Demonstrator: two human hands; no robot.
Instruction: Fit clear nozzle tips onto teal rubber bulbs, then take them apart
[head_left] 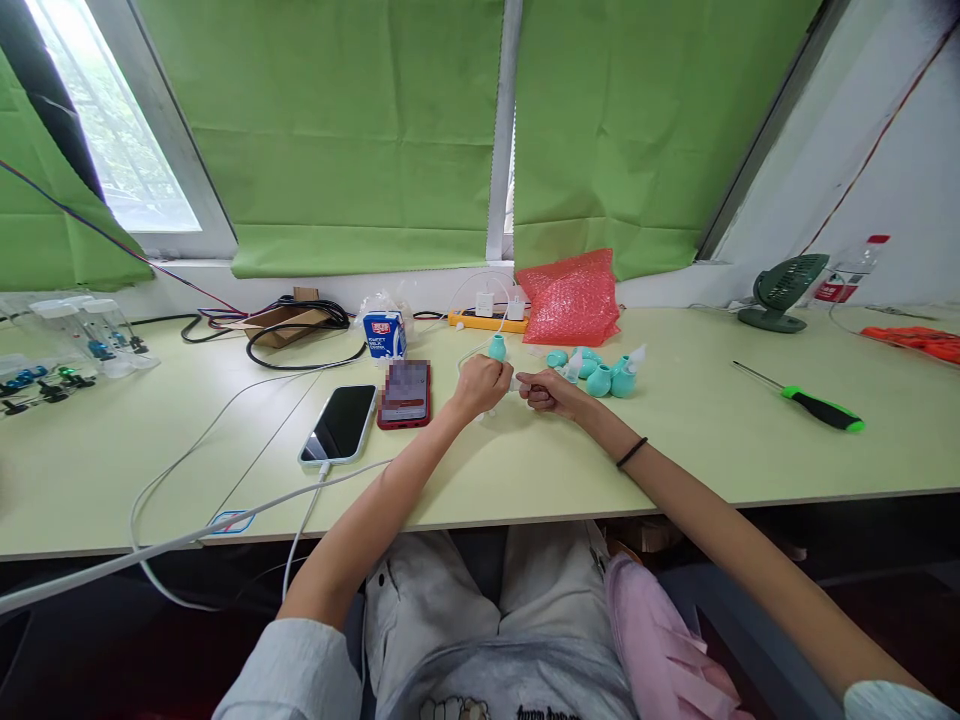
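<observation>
Teal bulbs (599,381) are perhaps waiting; left hand (482,386) is gripping another bulb (497,348). Curled right hand (551,391) is hiding its hold.

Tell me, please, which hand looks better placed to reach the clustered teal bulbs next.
Probably the right hand: it is beside the teal bulbs, while the left hand, farther off, grips another bulb.

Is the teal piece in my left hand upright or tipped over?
Upright, as far as shows: the teal piece pokes up above your left hand, which hides its lower part.
</observation>
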